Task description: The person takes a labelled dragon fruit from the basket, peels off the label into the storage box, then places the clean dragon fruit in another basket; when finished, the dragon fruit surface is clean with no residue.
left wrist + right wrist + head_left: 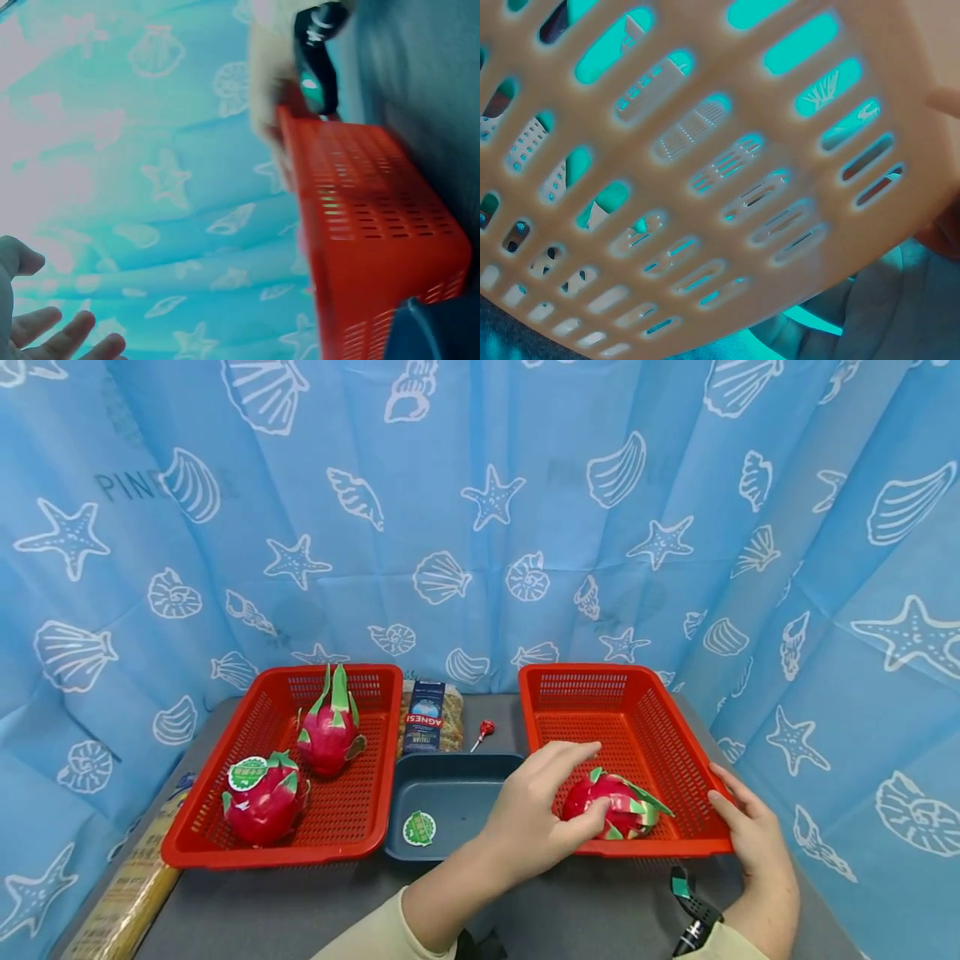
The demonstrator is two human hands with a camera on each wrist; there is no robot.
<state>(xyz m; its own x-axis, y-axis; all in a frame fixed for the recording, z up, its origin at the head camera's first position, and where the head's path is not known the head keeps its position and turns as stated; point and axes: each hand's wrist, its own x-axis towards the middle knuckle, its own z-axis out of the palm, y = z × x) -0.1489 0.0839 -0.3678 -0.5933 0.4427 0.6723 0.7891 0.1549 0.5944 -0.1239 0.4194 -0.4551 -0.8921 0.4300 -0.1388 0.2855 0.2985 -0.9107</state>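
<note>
My left hand hovers over the near left corner of the right red basket, its thumb and fingers spread apart. A dragon fruit lies in that basket just beyond the hand, partly hidden by the thumb. In the left wrist view, the spread fingers stand well off the basket's slotted wall. My right hand grips the rim at the near right corner. The slotted plastic wall fills most of the right wrist view.
The left red basket holds two dragon fruits, one with a green sticker. Between the baskets sits a dark blue tray with a round green sticker. Behind it lie a pasta bag and a lollipop. A shell-patterned curtain hangs behind.
</note>
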